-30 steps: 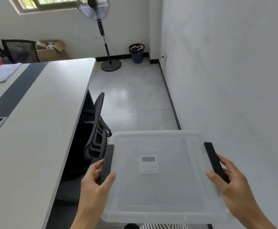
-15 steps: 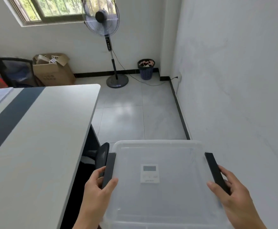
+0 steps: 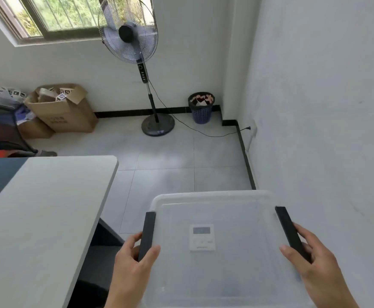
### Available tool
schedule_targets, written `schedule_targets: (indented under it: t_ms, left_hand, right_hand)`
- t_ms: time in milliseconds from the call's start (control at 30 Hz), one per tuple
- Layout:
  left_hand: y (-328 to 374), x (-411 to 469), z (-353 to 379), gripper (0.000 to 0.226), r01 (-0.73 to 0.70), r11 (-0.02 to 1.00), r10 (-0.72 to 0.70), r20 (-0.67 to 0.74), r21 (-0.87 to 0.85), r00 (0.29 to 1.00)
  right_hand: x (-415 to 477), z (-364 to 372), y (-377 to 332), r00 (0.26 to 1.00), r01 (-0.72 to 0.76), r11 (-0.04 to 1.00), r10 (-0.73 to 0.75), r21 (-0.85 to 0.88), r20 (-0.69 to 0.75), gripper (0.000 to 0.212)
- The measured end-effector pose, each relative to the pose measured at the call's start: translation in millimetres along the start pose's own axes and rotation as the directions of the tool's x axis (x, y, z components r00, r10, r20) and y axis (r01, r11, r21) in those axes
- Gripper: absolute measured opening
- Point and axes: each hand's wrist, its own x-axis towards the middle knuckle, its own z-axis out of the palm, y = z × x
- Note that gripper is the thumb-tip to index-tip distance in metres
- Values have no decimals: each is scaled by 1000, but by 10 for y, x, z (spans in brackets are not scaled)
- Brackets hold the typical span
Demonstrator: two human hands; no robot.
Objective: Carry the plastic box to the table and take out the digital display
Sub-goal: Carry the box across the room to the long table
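I hold a clear plastic box [image 3: 226,276] with its lid on, level in front of me above the floor. My left hand [image 3: 135,261] grips the black latch on its left side, and my right hand [image 3: 310,258] grips the black latch on its right side. A small white digital display [image 3: 202,237] with a grey screen lies inside, seen through the lid near the middle. The white table [image 3: 48,218] with a dark stripe stands to my left, its corner close to the box.
A white wall runs close along my right. Ahead on the tiled floor stand a pedestal fan [image 3: 137,63] with a trailing cord, a blue waste basket [image 3: 201,110] and an open cardboard box [image 3: 63,110]. A chair [image 3: 1,130] sits at far left.
My view has moved forward along the table and lifted; the black office chair beside the table has dropped out of sight. Both hands keep the same hold on the box.
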Motion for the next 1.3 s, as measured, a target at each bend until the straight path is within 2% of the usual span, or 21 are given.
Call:
schedule_targets:
  t_ms: [167, 367, 533, 867, 1067, 1200, 1300]
  left_hand:
    - [447, 769, 197, 35, 17, 998, -24, -119, -54, 993]
    - [699, 1776, 172, 31, 46, 986, -89, -273, -160, 958]
    - [956, 2868, -13, 29, 59, 979, -119, -311, -195, 943]
    - [1780, 4659, -390, 28, 15, 986, -80, -391, -165, 917]
    - [1928, 5525, -510, 27, 57, 978, -162, -549, -203, 820]
    - [2099, 5983, -565, 25, 93, 965, -235, -658, -243, 716]
    - [2228, 6198, -630, 26, 83, 948, -288, -722, -306, 629]
  right_hand:
    - [1248, 240, -565, 988, 48, 998, -41, -46, 152, 48]
    - [2473, 970, -1112, 952, 132, 986, -99, -97, 290, 45]
    - [3374, 1703, -1501, 945, 116, 989, -82, -91, 316, 45]
    - [4954, 2845, -2670, 916, 162, 981, -109, -107, 386, 49]
    - [6017, 3825, -3211, 826, 223, 960, -94, -168, 556, 50]
    - [6646, 4506, -3707, 712, 296, 941, -104, -162, 694, 51]
    - [6993, 5050, -4085, 606, 411, 894, -124, -176, 786, 55]
